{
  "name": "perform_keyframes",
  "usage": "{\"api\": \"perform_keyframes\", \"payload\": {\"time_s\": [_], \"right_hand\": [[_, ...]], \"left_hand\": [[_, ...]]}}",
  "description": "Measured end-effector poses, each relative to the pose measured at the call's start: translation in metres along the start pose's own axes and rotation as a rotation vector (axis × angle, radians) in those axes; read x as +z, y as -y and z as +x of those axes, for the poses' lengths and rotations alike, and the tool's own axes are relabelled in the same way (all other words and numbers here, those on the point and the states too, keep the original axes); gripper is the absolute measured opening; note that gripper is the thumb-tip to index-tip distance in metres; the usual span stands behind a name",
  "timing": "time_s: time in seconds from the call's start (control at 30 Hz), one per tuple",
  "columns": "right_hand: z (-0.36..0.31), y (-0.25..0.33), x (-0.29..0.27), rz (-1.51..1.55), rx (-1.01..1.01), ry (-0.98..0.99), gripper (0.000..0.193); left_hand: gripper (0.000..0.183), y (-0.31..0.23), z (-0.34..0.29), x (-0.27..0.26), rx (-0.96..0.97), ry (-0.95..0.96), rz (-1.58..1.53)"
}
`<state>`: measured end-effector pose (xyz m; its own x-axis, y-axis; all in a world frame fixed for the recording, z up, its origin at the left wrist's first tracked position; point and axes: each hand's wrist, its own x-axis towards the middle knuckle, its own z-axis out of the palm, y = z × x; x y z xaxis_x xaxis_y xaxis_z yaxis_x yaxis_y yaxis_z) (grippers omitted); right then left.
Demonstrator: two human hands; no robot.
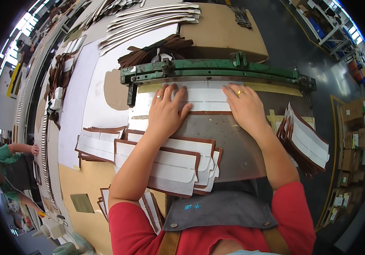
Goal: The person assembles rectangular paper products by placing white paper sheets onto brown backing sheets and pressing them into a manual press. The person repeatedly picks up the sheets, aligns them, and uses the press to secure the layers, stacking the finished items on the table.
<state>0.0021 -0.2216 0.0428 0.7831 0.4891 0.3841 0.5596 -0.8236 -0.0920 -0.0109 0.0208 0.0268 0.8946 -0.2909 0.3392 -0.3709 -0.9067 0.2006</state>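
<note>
Flatly, my unclenched left hand [165, 114] and right hand [247, 109] touch a brown-edged panel [210, 104] on a metal plate [227, 136]; cartons [350, 138] border the floor [308, 63].

A workshop, shown by its green metal machine [208, 68], loaded shelving [332, 38] and cardboard boxes [352, 140].

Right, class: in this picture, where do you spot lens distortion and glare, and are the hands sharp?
Head view: the green metal beam bows, and the rim fades to black; head view: bright windows at upper left wash out, and the dark floor has a sheen; head view: left hand and right hand look fairly crisp.
</note>
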Motion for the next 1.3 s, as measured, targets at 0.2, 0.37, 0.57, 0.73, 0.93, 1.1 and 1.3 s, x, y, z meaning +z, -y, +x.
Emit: {"api": "perform_keyframes", "payload": {"time_s": [0.2, 0.37, 0.57, 0.73, 0.93, 1.1, 1.3], "right_hand": [[0.0, -0.006, -0.003, 0.044, 0.001, 0.047, 0.027], [0.047, 0.009, 0.004, 0.205, -0.038, 0.013, 0.027], [0.094, 0.032, 0.064, 0.408, -0.253, -0.009, 0.027], [0.091, 0.048, 0.059, 0.18, -0.311, 0.026, 0.027], [0.069, 0.012, 0.035, -0.018, -0.33, 0.061, 0.024], [0.036, -0.033, 0.003, -0.143, -0.2, 0.224, 0.016], [0.008, -0.055, -0.043, -0.025, 0.265, 0.256, 0.019]], "left_hand": [[0.044, 0.0, -0.003, 0.004, 0.019, -0.048, 0.013], [0.042, -0.001, -0.007, -0.003, 0.041, -0.024, -0.05], [0.057, 0.006, -0.005, -0.007, -0.086, 0.03, -0.203], [0.055, 0.019, 0.002, 0.01, -0.093, -0.089, -0.032], [0.055, 0.013, 0.003, 0.01, -0.15, -0.075, 0.148], [0.057, 0.011, 0.002, 0.008, -0.188, -0.038, 0.146], [0.058, 0.013, 0.001, 0.008, -0.199, -0.049, 0.068]]}}
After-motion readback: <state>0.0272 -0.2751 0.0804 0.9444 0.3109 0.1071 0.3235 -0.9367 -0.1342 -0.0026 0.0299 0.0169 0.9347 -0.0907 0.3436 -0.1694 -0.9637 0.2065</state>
